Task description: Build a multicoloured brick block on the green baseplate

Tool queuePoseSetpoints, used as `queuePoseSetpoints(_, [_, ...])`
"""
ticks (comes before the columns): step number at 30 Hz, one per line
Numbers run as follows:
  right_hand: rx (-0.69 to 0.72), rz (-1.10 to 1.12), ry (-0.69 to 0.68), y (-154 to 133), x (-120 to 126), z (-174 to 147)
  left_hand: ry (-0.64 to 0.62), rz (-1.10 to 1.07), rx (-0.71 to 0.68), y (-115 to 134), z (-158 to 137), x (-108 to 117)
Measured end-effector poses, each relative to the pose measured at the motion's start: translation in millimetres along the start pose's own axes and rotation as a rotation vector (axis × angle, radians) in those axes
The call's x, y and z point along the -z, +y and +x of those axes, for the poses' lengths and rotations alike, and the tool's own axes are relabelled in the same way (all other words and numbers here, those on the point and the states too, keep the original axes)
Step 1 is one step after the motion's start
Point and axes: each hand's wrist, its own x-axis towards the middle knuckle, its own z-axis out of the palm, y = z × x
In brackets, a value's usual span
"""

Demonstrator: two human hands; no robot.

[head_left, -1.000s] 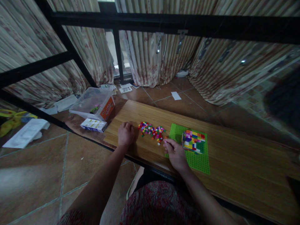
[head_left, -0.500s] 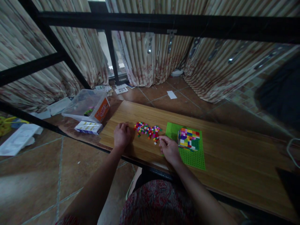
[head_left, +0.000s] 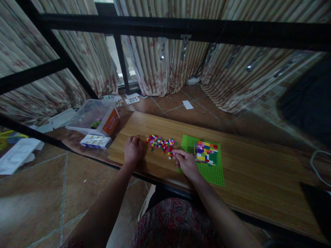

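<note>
On the wooden board, a loose pile of small coloured toy bricks (head_left: 160,142) lies between my two hands. My right hand (head_left: 186,163) is at the pile's near right end, thumb and forefinger pinched on what looks like a small pink brick (head_left: 174,153). Its wrist side covers part of a green studded baseplate (head_left: 216,175). A block built of multicoloured bricks (head_left: 207,151) stands on that plate, right of my right hand. Left of the pile, my left hand (head_left: 133,150) rests on the board with curled fingers, and nothing shows in it.
The wooden tabletop (head_left: 258,172) runs on to the right, with a dark flat object (head_left: 312,199) near that end. Left of it are a clear plastic bin (head_left: 88,115) and a small white and purple box (head_left: 95,141). A black metal bar (head_left: 165,29) crosses above the far side.
The whole view has shifted slightly. My right hand has moved a little left toward the pile, still pinched. My left hand stays in place on the board.
</note>
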Motion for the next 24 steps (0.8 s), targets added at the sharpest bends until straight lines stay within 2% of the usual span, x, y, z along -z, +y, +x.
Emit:
queuePoseSetpoints(6, [-0.035,0.012,0.053,-0.5,-5.9,3.7,0.002,0.014,-0.004,1.1,0.4,2.3])
queuePoseSetpoints(13, [0.049,0.138,0.010,-9.4,-0.7,-17.5,-0.016,0.016,0.004,1.5,1.1,4.1])
queuePoseSetpoints(17, [0.113,0.071,0.020,-22.1,18.1,-40.2,-0.010,0.017,-0.004,-0.9,2.1,3.2])
queuePoseSetpoints(24, [0.207,-0.173,0.215,-21.9,73.0,-57.1,-0.003,0.005,-0.020,-2.7,3.6,4.2])
